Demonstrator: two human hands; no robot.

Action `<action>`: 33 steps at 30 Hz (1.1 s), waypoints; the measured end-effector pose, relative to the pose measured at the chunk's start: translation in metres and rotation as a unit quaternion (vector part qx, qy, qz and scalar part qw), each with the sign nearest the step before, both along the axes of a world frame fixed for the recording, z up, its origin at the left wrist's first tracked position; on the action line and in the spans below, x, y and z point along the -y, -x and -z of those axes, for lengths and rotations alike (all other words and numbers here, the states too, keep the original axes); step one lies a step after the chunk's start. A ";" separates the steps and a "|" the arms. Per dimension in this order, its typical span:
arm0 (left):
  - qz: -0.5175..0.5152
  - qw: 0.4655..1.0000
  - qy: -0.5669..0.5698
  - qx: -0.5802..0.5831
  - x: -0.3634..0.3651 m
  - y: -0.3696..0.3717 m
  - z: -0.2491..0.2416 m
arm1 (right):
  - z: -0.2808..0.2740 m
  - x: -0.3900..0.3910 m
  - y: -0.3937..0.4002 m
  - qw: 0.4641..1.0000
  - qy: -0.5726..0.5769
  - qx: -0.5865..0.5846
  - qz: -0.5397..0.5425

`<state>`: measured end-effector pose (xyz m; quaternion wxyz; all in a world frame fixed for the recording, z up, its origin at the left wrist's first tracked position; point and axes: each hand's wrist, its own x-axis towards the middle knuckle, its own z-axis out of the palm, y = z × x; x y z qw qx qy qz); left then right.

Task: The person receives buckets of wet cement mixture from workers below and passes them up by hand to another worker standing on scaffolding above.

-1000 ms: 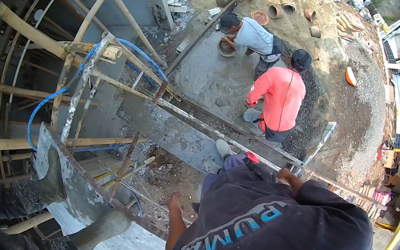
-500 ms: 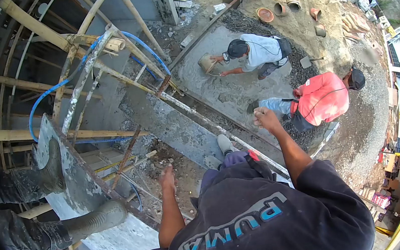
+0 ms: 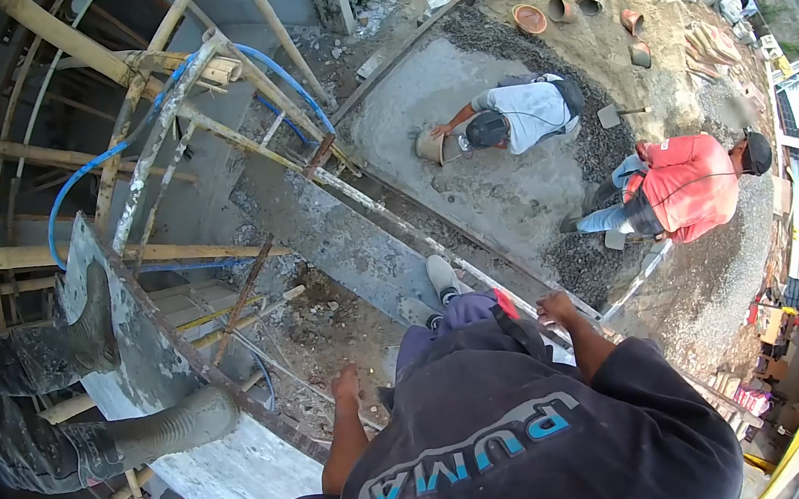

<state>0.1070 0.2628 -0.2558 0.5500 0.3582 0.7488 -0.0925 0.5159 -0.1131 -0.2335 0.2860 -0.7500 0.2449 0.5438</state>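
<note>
1. Bamboo poles [image 3: 69, 36]: pale wood, smooth, matt.
2. Hose [image 3: 91, 169]: blue plastic, smooth, slight sheen.
3. Plank [image 3: 211, 466]: coated in grey cement, rough, matt.
4. Boots [image 3: 175, 425]: rubber, cement-crusted, dull.
5. Shirt [image 3: 508, 457]: dark cloth, matt, with printed lettering.
6. Rail [image 3: 396, 225]: metal, rusty, spattered.
7. Slab [image 3: 502, 185]: wet concrete, grey, fairly smooth.
8. Gravel [image 3: 583, 266]: dark, coarse.
9. Pots [image 3: 531, 18]: orange clay, matt.

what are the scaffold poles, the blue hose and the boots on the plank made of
The scaffold poles look like bamboo: pale, round, with nodes. The blue hose seems flexible plastic, glossy and curving. The boots appear to be rubber, smooth and caked grey. The plank is coated grey too, its material unclear.
</note>
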 end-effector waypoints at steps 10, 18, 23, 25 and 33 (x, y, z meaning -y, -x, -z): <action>0.030 0.990 -0.072 0.119 -0.030 -0.111 -0.052 | -0.044 -0.078 -0.036 0.978 -0.160 0.137 0.002; 0.075 0.995 0.054 0.048 -0.006 -0.075 -0.018 | -0.003 -0.088 -0.038 0.986 -0.131 0.076 -0.063; 0.029 0.996 0.090 0.007 0.021 -0.069 -0.019 | 0.071 -0.105 -0.075 0.986 -0.108 0.082 -0.093; 0.029 0.995 0.098 0.006 0.027 -0.063 -0.012 | 0.106 -0.116 -0.095 0.980 -0.092 0.089 -0.152; -0.052 0.990 0.120 -0.052 0.058 -0.034 0.020 | 0.294 -0.157 -0.163 0.964 -0.065 0.164 -0.200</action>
